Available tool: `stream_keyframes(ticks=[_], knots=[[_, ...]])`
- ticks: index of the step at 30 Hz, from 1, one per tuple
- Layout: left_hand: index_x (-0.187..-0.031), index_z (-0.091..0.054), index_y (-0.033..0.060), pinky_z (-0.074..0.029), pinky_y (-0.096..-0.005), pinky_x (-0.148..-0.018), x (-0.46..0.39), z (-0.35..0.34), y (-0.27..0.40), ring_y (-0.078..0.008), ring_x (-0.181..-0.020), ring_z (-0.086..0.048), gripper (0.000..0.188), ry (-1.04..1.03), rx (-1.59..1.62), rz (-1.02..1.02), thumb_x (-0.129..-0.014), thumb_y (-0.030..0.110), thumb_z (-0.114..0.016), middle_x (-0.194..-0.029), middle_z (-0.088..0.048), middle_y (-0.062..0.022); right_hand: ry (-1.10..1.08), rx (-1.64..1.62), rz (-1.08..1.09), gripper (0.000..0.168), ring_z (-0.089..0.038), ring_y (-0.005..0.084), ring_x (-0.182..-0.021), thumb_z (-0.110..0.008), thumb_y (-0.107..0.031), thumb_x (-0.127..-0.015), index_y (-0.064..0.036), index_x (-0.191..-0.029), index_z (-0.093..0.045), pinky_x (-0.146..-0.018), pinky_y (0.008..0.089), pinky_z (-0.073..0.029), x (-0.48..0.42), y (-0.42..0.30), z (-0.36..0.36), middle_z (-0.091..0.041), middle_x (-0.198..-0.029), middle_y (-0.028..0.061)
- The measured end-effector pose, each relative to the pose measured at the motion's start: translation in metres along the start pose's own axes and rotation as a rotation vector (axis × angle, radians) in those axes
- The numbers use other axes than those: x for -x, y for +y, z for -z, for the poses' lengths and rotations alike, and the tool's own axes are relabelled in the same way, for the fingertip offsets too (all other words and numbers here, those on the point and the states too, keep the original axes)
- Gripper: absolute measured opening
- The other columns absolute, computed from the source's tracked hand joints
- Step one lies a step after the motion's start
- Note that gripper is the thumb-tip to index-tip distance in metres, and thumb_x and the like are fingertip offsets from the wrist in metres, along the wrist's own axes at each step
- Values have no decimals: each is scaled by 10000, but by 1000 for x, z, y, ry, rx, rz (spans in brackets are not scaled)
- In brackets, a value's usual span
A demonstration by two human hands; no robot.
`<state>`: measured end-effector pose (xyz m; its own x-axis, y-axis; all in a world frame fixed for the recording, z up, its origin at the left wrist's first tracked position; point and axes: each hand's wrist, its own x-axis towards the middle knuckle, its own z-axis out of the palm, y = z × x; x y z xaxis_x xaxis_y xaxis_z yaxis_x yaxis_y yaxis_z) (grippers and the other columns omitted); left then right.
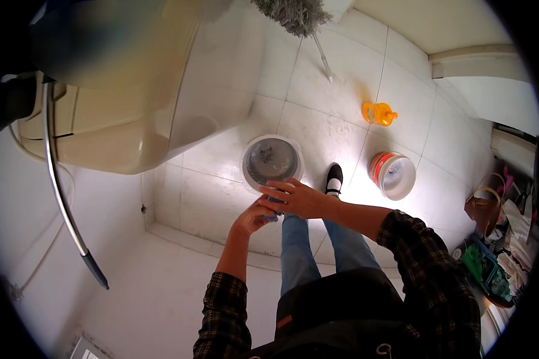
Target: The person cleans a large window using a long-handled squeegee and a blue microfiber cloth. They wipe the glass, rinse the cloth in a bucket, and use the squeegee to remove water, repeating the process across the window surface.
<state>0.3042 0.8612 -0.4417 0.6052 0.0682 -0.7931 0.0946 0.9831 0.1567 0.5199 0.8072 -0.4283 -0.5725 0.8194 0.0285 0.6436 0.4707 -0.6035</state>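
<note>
A small blue cloth (271,218) is bunched between my two hands, mostly covered by fingers. My left hand (249,219) grips it from the left and below. Across its top lies my right hand (302,200), fingers wrapped over the cloth and pointing left. Just beyond both hands, a round white bucket (300,167) stands on the floor with cloudy grey water (276,162) in it. Dark bits float or lie in that water; which of the two I cannot tell.
On the white tiled floor (314,121) are an orange bottle (377,114) and a red-and-white bucket (379,170). A fluffy grey duster head (294,15) is at the top. Left are a beige appliance (117,143) and a metal pole (59,186). Bags and cloths (498,242) crowd the right.
</note>
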Motion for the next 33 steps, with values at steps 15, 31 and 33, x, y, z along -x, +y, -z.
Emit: stream_keyframes(ticks=[15,31,33], knots=[[-858,-721,21,-501,-440,-639,-44,-34,-9,-320,-700,-662,722,956,-585,-433,-974,580,-279,-732,-683,-162,-179,-14,-447,208,-669,284,-768,-622,-115,-782,-63,-964,-535,-542,401,-518,-48,-19,10,-654,-802,123],[-561,-615,114,-456,-474,-484,27,-59,5,-325,-516,-613,483,630,-1658,-835,-947,335,-427,-577,-625,-122,-249,-575,-651,294,-645,315,-973,-665,-231,-743,-50,-974,-650,-836,398,-513,-18,-57,-29,-686,-960,170],[-543,-588,118,-447,-460,-458,43,-62,16,-321,-484,-594,421,566,-1662,-1003,-909,307,-503,-543,-598,-120,-219,-770,-734,364,-641,277,-1009,-682,-226,-738,-69,-1065,-644,-869,378,-506,-32,-76,15,-689,-1024,141]])
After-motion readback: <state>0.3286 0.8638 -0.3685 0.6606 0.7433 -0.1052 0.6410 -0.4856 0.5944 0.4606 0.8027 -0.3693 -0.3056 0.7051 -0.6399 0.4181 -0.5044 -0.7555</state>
